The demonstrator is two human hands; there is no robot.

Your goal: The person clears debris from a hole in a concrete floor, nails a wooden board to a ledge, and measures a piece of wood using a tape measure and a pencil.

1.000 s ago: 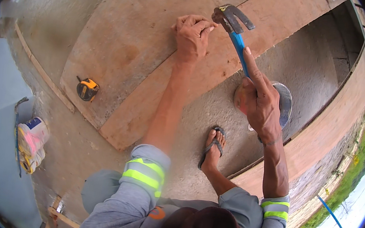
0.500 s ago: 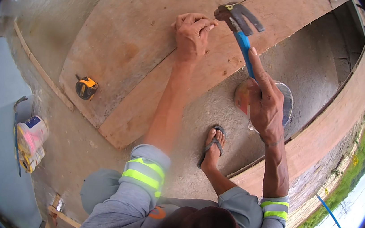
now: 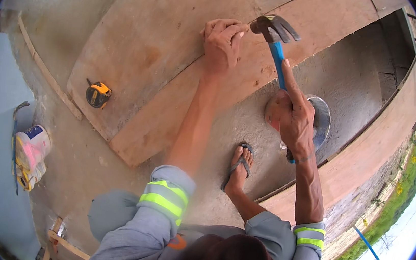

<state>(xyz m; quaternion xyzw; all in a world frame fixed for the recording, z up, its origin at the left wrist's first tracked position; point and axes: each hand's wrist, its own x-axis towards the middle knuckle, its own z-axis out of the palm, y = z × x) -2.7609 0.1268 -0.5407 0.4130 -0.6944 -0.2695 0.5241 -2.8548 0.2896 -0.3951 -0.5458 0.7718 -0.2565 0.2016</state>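
My right hand (image 3: 296, 117) grips a claw hammer (image 3: 277, 53) by its blue handle, the thumb laid along it. Its dark metal head is beside the fingertips of my left hand (image 3: 223, 42), claw pointing right. My left hand rests on a brown plywood strip (image 3: 167, 125), fingers pinched together; whatever is between them is hidden. This strip lies along a wider plywood sheet (image 3: 123, 64). On that sheet, left of my forearm, sits a yellow and black tape measure (image 3: 98, 94).
Partly behind my right hand stands a round bucket (image 3: 324, 117). A curved plywood edge (image 3: 366, 132) rises at the right. My sandalled foot (image 3: 238, 169) is on the concrete floor. Far left are a paint pail (image 3: 34, 143), a dark bar (image 3: 15, 144) and a wooden strip (image 3: 48, 68).
The hammer head has shifted slightly right and down and turned a little, staying beside my left fingertips. My left hand keeps its pinch on the plywood. The whole view has shifted slightly.
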